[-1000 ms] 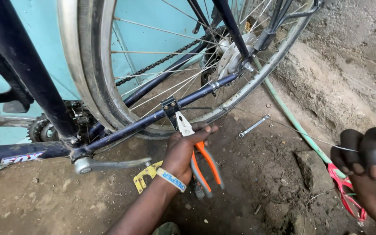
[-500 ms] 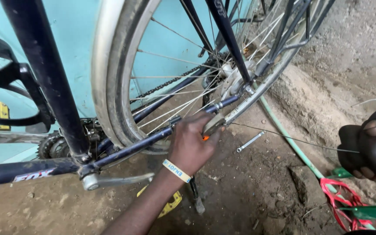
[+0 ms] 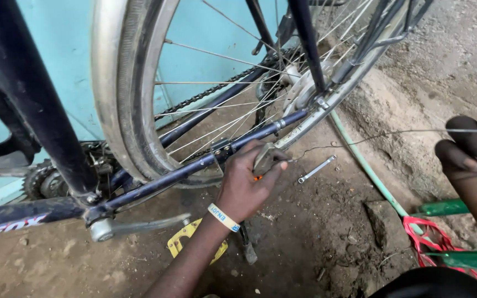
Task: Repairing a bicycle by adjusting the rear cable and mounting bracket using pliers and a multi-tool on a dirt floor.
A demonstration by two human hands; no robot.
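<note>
My left hand [image 3: 245,186], with a pale wristband, is closed around orange-handled pliers [image 3: 264,159] right next to the dark blue chain stay [image 3: 183,171] of a bicycle. The pliers' grey jaws sit at the end of a thin wire cable [image 3: 360,138]. This cable runs rightward to my right hand [image 3: 473,160], which pinches it between the fingertips at the frame's right edge. The rear wheel [image 3: 111,99] with its silver rim and spokes stands just behind the left hand.
A small silver spanner [image 3: 316,169] lies on the dirt beside a pale green hose [image 3: 365,171]. Green-handled tools [image 3: 443,208] and red string [image 3: 426,243] lie at lower right. The crank arm [image 3: 139,225], a yellow plastic piece [image 3: 180,240] and the kickstand [image 3: 247,248] sit below the frame. A turquoise wall stands behind.
My left hand raised the pliers from below the frame up to the chain stay and closed over them. The right hand rose, holding the cable taut, and the view moved closer.
</note>
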